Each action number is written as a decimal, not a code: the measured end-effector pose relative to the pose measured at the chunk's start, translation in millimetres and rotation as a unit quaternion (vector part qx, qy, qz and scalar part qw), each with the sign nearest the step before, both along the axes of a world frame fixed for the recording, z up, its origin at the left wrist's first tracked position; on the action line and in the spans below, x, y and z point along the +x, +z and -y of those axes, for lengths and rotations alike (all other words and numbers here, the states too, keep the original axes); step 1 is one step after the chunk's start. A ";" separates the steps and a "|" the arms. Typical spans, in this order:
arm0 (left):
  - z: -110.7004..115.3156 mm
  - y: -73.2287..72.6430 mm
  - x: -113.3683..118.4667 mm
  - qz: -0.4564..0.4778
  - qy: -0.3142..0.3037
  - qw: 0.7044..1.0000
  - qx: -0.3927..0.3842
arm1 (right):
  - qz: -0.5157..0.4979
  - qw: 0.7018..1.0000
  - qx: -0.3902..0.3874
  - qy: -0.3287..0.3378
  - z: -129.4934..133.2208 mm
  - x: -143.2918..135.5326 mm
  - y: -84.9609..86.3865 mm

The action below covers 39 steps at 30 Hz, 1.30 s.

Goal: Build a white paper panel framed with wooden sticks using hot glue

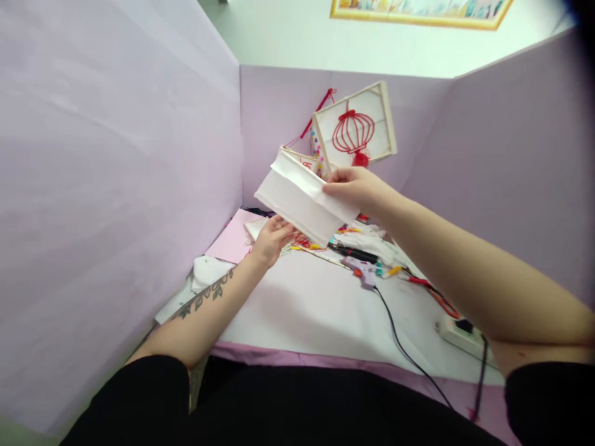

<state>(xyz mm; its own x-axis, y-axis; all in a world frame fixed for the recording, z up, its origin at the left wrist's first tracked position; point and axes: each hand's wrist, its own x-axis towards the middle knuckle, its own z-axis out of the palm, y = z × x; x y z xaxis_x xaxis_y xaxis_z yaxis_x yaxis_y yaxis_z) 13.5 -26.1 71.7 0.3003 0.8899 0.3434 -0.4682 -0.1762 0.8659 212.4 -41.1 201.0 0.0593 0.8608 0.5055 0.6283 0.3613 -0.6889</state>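
Framed picture (418, 23): cut off at top edge. White sheet (304, 199), centre, hides part of the small panel (305, 161) behind it. Red bits (304, 241) just below: too small to identify. Dark shape (586, 43), upper right: blurred, can't tell what.

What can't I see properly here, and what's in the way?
Head view: gold-framed wall picture, cut off by the top edge.
Head view: small cream-framed panel with red marks, partly hidden behind the creased white sheet in the right hand.
Head view: white power strip, partly covered by the right forearm.
Head view: tangled red and yellow bits near the left hand, too small to tell apart.
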 end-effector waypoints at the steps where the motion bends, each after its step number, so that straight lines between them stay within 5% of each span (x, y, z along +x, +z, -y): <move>1: 11.8 1.3 5.7 0.004 -0.010 1.000 -0.004 | -0.020 0.999 -0.026 0.007 13.5 7.4 -11.1; 6: 44.1 -11.0 15.9 -0.093 -0.055 0.989 -0.100 | -0.100 0.987 -0.125 0.028 72.0 31.6 -96.2; 9: 47.9 -33.2 10.0 -0.193 -0.022 0.966 -0.168 | -0.040 0.967 -0.249 0.047 88.4 31.2 -147.8; 12: 41.3 -54.8 0.2 -0.302 -0.020 0.942 -0.148 | 0.043 0.951 -0.301 0.055 87.1 22.9 -178.4; 20: 20.6 -73.3 -11.7 -0.523 -0.016 0.851 -0.055 | 0.157 0.937 -0.310 0.031 67.2 19.8 -196.0; 26: 29.3 -57.8 -16.1 -0.679 0.066 0.699 0.213 | 0.206 0.950 -0.232 0.027 73.8 19.9 -207.4; 30: 22.0 -55.7 -4.4 -0.719 0.110 0.628 0.278 | 0.275 0.946 -0.172 0.027 72.4 15.6 -211.0; 34: 11.4 -62.7 7.1 -0.740 0.113 0.594 0.295 | 0.308 0.937 -0.159 0.032 63.1 18.5 -207.8; 39: 11.0 -71.6 1.3 -0.708 0.113 0.603 0.351 | 0.330 0.939 -0.092 0.017 56.0 23.3 -218.0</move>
<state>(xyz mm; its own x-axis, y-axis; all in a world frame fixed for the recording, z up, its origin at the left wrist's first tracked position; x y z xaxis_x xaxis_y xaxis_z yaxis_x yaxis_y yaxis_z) 14.8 -37.0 0.1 0.6327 0.7476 0.2022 0.7566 -0.6523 0.0445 235.7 -97.1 -17.0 -0.2441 0.9327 0.2656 0.9305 0.3024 -0.2067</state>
